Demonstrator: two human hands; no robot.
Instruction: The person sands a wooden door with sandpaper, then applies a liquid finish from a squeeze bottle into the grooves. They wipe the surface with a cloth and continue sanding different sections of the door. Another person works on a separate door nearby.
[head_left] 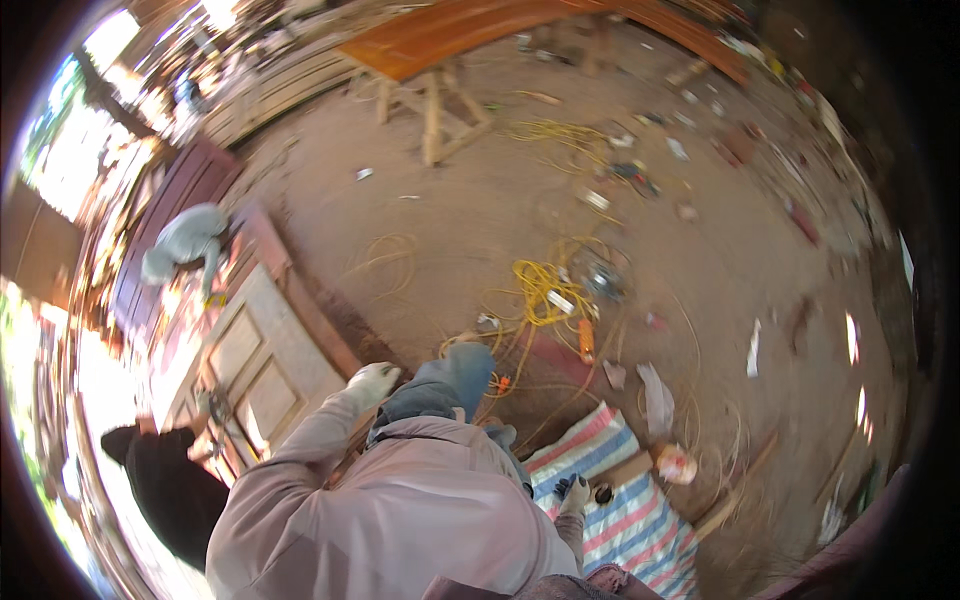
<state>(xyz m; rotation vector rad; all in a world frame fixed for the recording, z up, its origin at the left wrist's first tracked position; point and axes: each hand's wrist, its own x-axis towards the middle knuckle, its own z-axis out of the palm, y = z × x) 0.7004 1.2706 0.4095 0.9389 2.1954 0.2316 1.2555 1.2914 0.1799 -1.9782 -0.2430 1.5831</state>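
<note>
Though the door point(265, 350) at left looks assembled, its panels framed, what is left to do cannot be told. The gloved left hand point(372, 384) shows near its right corner, the right hand point(572, 492) against a striped sheet point(640, 535); neither grip is clear.

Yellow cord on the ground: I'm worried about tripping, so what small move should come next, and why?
Probably nudge the yellow cord aside before stepping forward: its loose loops lie near the blue trouser leg, and neither the left hand nor the right hand is on it.
</note>
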